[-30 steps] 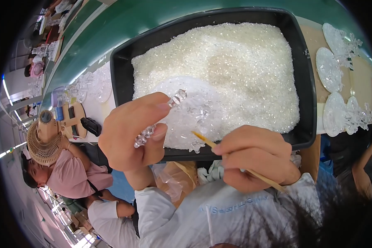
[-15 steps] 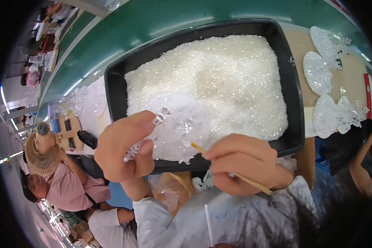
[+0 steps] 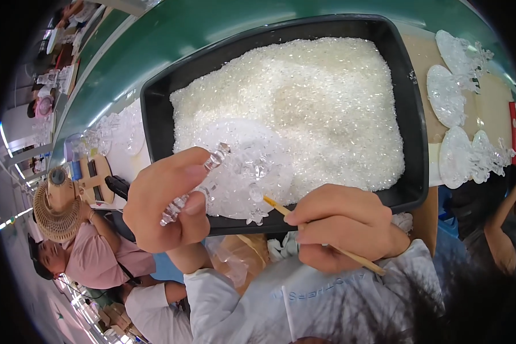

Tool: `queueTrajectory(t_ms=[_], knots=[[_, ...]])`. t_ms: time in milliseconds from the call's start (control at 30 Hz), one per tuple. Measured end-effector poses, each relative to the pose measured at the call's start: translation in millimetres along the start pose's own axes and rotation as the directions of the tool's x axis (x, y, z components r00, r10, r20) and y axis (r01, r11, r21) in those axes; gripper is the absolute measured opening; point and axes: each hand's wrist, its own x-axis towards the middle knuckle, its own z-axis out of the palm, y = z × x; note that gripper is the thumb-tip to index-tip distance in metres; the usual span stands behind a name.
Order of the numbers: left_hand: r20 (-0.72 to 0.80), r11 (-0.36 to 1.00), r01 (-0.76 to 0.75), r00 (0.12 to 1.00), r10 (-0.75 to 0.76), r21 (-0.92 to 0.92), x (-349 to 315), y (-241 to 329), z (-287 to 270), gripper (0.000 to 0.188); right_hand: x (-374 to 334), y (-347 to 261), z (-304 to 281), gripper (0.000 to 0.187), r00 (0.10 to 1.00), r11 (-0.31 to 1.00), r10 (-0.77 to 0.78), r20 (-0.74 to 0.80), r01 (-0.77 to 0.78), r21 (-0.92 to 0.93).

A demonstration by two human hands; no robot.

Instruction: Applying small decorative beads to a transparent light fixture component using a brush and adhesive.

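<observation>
My left hand [image 3: 167, 200] is closed around the clear, faceted stem of a transparent ornament [image 3: 249, 172]. The ornament has a broad round disc with small raised clear shapes on it, and it is held over the near left part of a black tray [image 3: 417, 143]. In my right hand [image 3: 343, 226] is a thin wooden brush-like stick [image 3: 355, 256], gripped between closed fingers. Its yellow-orange tip points at the ornament's near right side; whether it touches cannot be made out. White, glittering granules [image 3: 327, 109] fill much of the tray.
Several clear ornaments [image 3: 456, 157] stand on a board to the right, and more clear pieces [image 3: 117, 132] are at the left. A green surface [image 3: 212, 28] runs behind the tray. Beyond the left side, a person in pink [image 3: 100, 249] is near a woven fan-shaped thing [image 3: 57, 203].
My left hand has shifted slightly left and the ornament has turned a little. The stick is still pointed at it. The tray sits slightly higher in the picture.
</observation>
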Motion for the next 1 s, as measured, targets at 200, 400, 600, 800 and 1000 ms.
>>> queueTrajectory(t_ms=[200,400,600,800,1000], knots=[[0.085,0.994,0.031,0.996,-0.040,0.104,0.7,4.1,-2.6,0.036,2.6,-0.2,4.7,0.017,0.999,1.000,0.005,-0.037,-0.006,-0.019],[0.069,0.998,0.039,0.997,-0.042,0.041,-1.3,3.4,0.8,0.034,0.8,-0.5,5.9,0.020,0.997,0.993,0.059,-0.054,-0.064,-0.095],[0.079,0.999,0.038,0.996,-0.039,0.012,0.8,-1.9,-0.1,0.032,7.3,-2.8,6.7,0.022,0.998,0.986,0.002,-0.057,-0.011,-0.165],[0.053,0.996,0.087,0.995,-0.088,0.024,-0.3,4.2,3.1,0.033,8.6,-4.1,3.3,0.026,0.999,0.982,0.010,-0.043,-0.018,-0.187],[-0.019,0.985,0.171,0.985,-0.171,-0.004,5.8,12.1,4.8,0.012,6.2,-0.4,5.7,0.026,0.999,0.973,-0.041,-0.024,0.035,-0.229]])
